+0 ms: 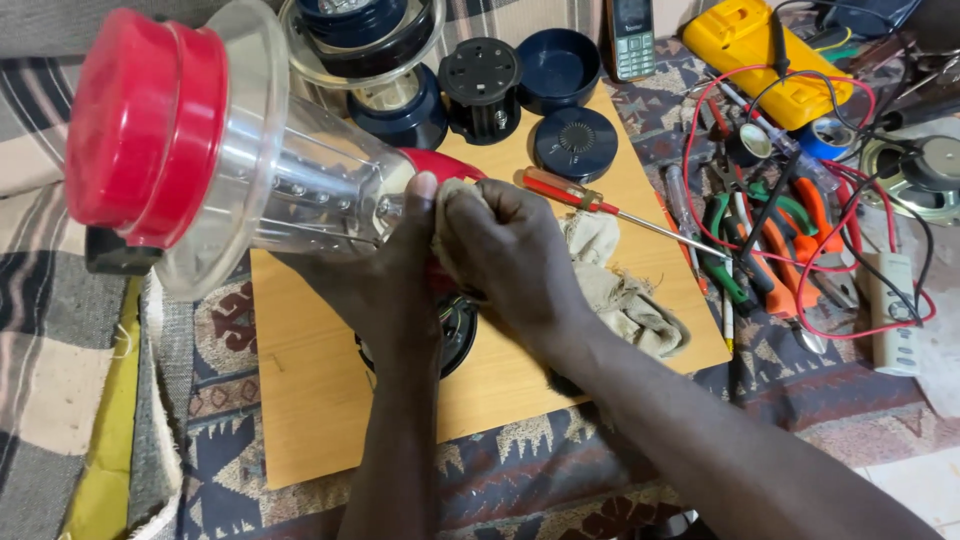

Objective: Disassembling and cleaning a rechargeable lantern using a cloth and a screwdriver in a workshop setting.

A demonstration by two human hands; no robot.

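Note:
My left hand grips the narrow end of a clear plastic lantern body with a red cap, held tilted toward the camera at the upper left. My right hand is closed on a beige cloth, pressing it against the lantern's red base beside my left thumb. The cloth trails down onto the wooden board. A round black part lies on the board under my hands, mostly hidden.
Dark blue lantern parts, a black cylinder and a red-handled screwdriver lie on the board's far side. At right lie pliers, red and black leads, a yellow multimeter, a speaker and a phone.

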